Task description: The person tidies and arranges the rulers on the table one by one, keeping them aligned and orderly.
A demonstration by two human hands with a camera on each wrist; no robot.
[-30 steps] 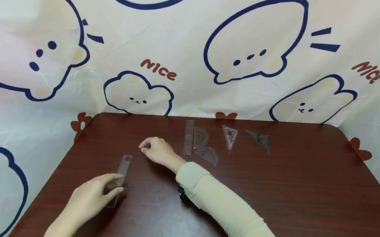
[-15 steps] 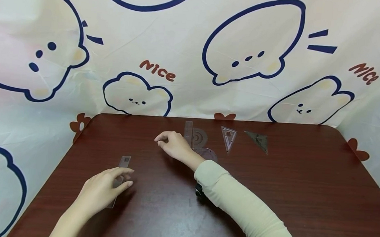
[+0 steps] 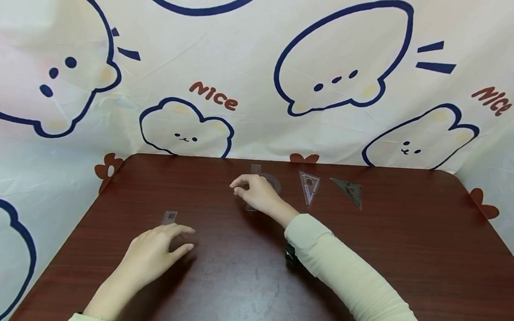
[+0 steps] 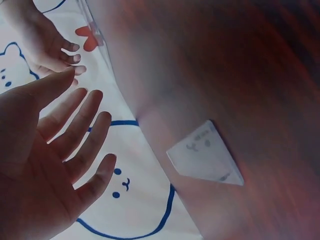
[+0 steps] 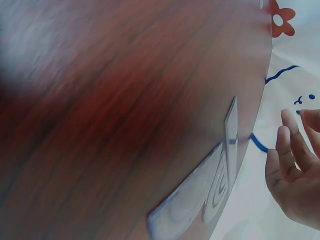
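Note:
Over a clear ruler point(image 3: 169, 217) at the table's left, my left hand point(image 3: 156, 253) hovers with spread fingers and holds nothing. Its far end sticks out beyond the hand, which hides the rest. My right hand point(image 3: 258, 193), fingers loosely bent and nothing in them, is above a second clear ruler point(image 3: 255, 168) near the back edge. Beside that ruler lies a clear protractor point(image 3: 274, 182), partly covered by the hand. In the right wrist view another protractor point(image 5: 182, 195) appears next to them; the right hand and wrist hide it in the head view.
A clear set square point(image 3: 309, 187) and a darker green-grey set square point(image 3: 350, 190) lie farther right near the back edge. The dark wooden table point(image 3: 390, 251) is backed by a printed cloth point(image 3: 256, 54) with cartoon outlines.
My right hand has moved right and slightly back, from above the table's left-middle to over the back ruler. My left hand has slid right and its fingers have spread; the left ruler stays put.

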